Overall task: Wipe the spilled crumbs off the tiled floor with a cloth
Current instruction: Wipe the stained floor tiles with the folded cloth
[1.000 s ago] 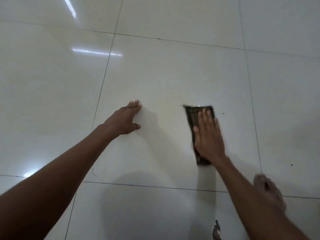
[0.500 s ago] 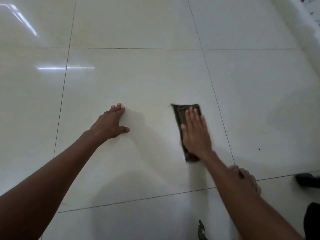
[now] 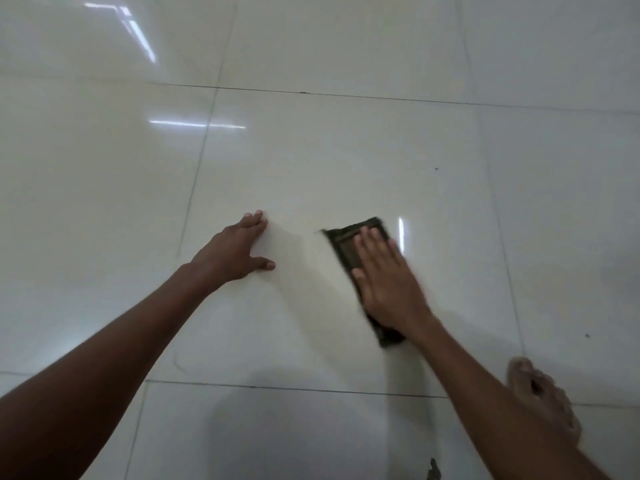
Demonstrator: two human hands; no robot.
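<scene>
the tiled floor [image 3: 346,161] fills the whole view; it is glossy and pale, with thin dark grout lines between big square tiles and some bright reflections of light on the far left part; the left hand [image 3: 235,252] is planted flat on the floor, its fingers straight and close together, the thumb stretched out toward the right, and it holds nothing; the right hand [image 3: 388,282] lies flat on the cloth [image 3: 346,247], palm down, fingers straight and slightly spread, pressing the cloth against the tile without curling around it; the cloth is dark, folded in a long rectangle, lying on the same big tile as the left hand, to the right of that hand and well apart from it; its far end and its near corner show from under the hand; a bare foot [image 3: 540,396] rests on the floor at the lower right, beside the right forearm; a few crumbs [image 3: 436,169], tiny dark specks, lie on the tiles to the right, apart from the cloth.
</scene>
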